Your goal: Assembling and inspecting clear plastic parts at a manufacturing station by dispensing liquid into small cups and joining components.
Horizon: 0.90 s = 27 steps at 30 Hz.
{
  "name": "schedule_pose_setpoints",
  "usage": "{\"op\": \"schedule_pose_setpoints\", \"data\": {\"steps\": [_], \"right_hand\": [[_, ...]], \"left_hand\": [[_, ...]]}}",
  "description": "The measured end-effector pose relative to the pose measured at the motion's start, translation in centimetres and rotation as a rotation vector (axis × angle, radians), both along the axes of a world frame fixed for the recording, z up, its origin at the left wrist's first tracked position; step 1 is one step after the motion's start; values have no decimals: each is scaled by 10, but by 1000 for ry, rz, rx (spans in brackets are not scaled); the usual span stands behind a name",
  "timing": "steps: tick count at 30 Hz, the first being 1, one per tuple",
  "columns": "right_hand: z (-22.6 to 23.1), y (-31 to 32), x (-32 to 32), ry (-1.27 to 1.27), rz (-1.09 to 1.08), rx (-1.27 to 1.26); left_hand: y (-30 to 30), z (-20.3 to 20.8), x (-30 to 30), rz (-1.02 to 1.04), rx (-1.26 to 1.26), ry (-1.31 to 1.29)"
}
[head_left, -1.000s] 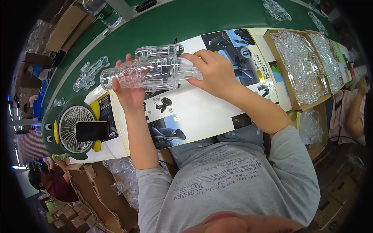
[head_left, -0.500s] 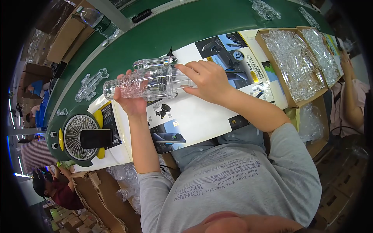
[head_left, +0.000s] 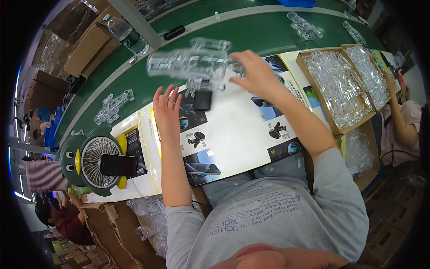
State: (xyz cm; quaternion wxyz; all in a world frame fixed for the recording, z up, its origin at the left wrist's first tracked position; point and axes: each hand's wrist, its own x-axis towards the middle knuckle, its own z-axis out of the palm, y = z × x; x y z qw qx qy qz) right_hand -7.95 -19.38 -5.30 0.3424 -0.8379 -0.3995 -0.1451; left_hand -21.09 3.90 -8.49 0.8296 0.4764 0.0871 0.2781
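My right hand (head_left: 257, 76) grips the narrow end of a clear plastic assembly of tubes (head_left: 190, 64), with a thick ribbed body and slimmer tubes along its sides. It is held in the air above the far edge of the printed sheet (head_left: 233, 139), slightly smeared by motion. Below it, apart from the plastic, my left hand (head_left: 167, 112) has its fingers spread and holds nothing. A small black block (head_left: 202, 100) lies on the sheet beneath the assembly, its far end partly covered.
A green penguin-shaped fan (head_left: 92, 161) with a phone (head_left: 118, 165) in front stands at left. Clear parts (head_left: 113, 106) lie on the green belt (head_left: 251, 33) near a water bottle (head_left: 126, 35). Cardboard trays of clear pieces (head_left: 337, 87) sit at right, close to a co-worker's arm (head_left: 401, 103).
My left hand has let go of the clear assembly and opened. My right hand has lifted it farther away, over the belt's edge, uncovering the black block.
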Motion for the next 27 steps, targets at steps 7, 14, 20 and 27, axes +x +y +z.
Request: {"op": "schedule_pose_setpoints", "data": {"steps": [7,14,20,27], "right_hand": [[-7,0,134,9,-161,-380],[-15,8,186,156,-107,-697],[-36,13,185,-375,-354,-531],[-25,5,137,-411,-267,-428]], "left_hand": [[17,-26,12,264,108,124],[14,-34,20,293,358,122],[8,-37,22,256,518,94],[-2,-34,23,255,551,87]]}}
